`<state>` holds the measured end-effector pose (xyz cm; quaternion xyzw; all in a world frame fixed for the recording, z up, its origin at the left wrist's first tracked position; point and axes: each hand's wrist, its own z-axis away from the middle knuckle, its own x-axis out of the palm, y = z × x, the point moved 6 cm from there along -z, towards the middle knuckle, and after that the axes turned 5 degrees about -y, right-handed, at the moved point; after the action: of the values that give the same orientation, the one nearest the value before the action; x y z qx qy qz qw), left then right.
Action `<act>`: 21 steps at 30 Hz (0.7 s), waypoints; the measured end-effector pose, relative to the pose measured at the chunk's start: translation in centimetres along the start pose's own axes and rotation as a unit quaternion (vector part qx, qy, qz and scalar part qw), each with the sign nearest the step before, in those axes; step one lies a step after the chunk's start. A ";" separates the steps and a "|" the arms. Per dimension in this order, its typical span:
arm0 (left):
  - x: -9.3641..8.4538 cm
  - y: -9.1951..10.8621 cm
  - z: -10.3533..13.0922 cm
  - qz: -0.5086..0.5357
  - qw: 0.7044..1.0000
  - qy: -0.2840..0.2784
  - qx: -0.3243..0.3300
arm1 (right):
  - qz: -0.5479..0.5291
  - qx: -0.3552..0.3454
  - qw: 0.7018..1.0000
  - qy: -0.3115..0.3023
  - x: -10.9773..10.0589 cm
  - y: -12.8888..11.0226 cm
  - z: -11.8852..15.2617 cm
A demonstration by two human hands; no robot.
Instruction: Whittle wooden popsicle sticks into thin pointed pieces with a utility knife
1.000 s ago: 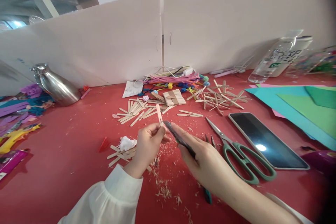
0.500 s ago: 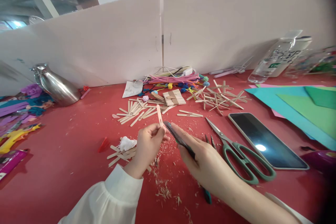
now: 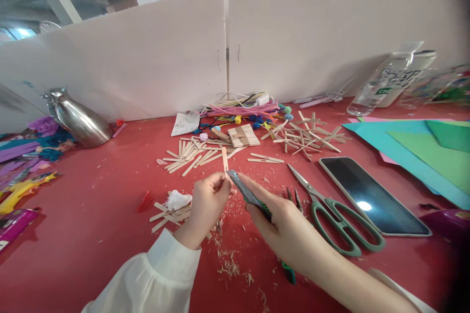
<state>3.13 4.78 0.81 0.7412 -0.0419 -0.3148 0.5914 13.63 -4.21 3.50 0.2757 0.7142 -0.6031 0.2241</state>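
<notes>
My left hand (image 3: 211,201) pinches a wooden craft stick (image 3: 224,158), which points up and away from me. A utility knife (image 3: 245,190) is gripped in my right hand (image 3: 284,217), with its blade end against the stick just above my left fingertips. My fingers hide the lower part of the stick. Wood shavings (image 3: 229,268) lie scattered on the red table (image 3: 121,249) below both hands. Left of my left hand, a crumpled white wad (image 3: 178,200) rests on a few craft sticks (image 3: 160,226).
Scissors (image 3: 340,225) and a phone (image 3: 374,195) lie on the right, beyond them coloured paper (image 3: 407,156). Loose sticks (image 3: 312,137) and a bundle of sticks (image 3: 244,135) sit further back. A metal jug (image 3: 81,120) stands left, a plastic bottle (image 3: 378,88) at back right.
The knife has rolled a little and its tip has shifted left onto the stick. The craft stick stands slightly more upright in my left hand.
</notes>
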 end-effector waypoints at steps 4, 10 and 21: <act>0.2 0.0 0.0 0.019 1.000 -0.002 -0.002 | 0.017 0.013 1.000 -0.009 0.1 0.1 -0.1; 0.1 0.2 0.0 0.007 1.000 -0.001 -0.001 | 0.027 0.014 0.999 -0.011 0.1 0.1 0.1; -0.1 0.6 0.1 -0.077 0.997 0.010 0.026 | -0.031 0.037 0.999 -0.014 0.4 0.7 0.1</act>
<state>3.16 4.63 1.39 0.7603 0.0132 -0.3507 0.5467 13.83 -4.18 2.72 0.2527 0.6963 -0.6396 0.2053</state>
